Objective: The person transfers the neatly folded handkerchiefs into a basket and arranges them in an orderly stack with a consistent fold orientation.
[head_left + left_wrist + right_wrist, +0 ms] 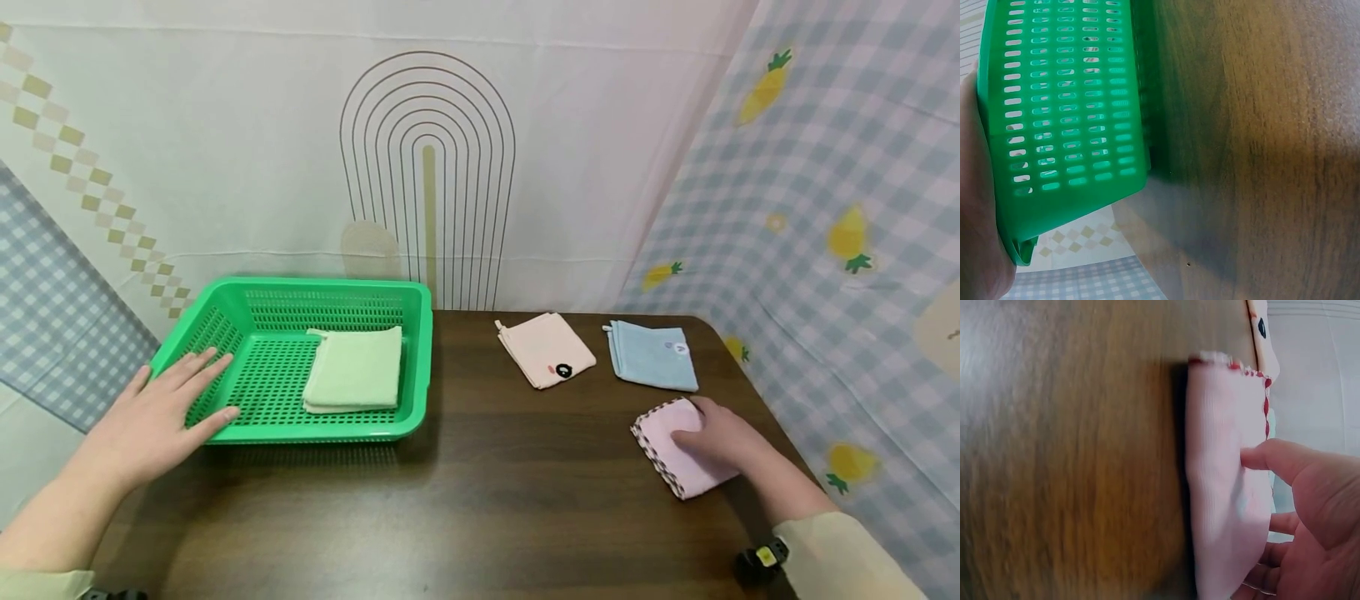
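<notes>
My right hand [720, 433] pinches a folded pink towel [667, 442] with a dark checked border, thumb on top and fingers at its far side. In the right wrist view the towel [1216, 487] shows its folded edge close over the table, with the thumb pressed on its upper face. At the left, my left hand [161, 417] lies with spread, fairly straight fingers over the front left corner of a green plastic basket [315, 433]. Inside the basket, toward its right side, is a folded pale green towel [356, 371].
A folded peach towel [543, 346] with a small dark face patch lies at the back of the brown wooden table [480, 517]. Beside it is a folded blue towel [652, 358]. Patterned cloth [600, 167] hangs behind the table and along both sides.
</notes>
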Demonstrator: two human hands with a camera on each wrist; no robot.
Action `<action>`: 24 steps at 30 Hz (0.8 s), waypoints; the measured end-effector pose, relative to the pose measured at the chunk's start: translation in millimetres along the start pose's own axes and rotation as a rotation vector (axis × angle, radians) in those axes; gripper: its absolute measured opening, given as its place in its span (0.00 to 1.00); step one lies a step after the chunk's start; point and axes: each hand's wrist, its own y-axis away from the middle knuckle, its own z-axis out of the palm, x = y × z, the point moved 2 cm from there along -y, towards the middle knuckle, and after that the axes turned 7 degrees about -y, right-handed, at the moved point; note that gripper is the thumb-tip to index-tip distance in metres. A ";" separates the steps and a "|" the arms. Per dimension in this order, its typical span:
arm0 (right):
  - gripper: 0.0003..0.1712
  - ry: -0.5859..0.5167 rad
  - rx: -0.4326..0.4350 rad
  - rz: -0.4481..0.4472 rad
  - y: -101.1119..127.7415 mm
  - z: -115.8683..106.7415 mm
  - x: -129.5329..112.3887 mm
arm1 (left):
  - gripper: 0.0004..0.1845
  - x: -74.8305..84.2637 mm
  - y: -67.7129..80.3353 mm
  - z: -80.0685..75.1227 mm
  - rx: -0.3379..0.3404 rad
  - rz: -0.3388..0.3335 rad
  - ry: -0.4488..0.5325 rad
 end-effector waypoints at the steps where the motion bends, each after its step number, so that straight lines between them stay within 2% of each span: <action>1: 0.59 -0.006 -0.009 0.007 -0.2 0.0 1.5 | 0.45 -0.1 -0.1 -0.2 0.002 0.000 0.000; 13: 0.69 -0.026 -0.018 0.075 2.0 1.7 11.3 | 0.45 0.4 0.1 -1.2 0.008 -0.002 0.005; 19: 0.69 -0.060 0.010 0.083 5.7 3.3 9.3 | 0.45 -0.9 0.2 -0.3 0.002 -0.003 0.007; 24: 0.66 -0.099 0.035 0.054 8.6 6.4 9.6 | 0.45 -1.4 -0.6 0.6 -0.003 0.000 0.009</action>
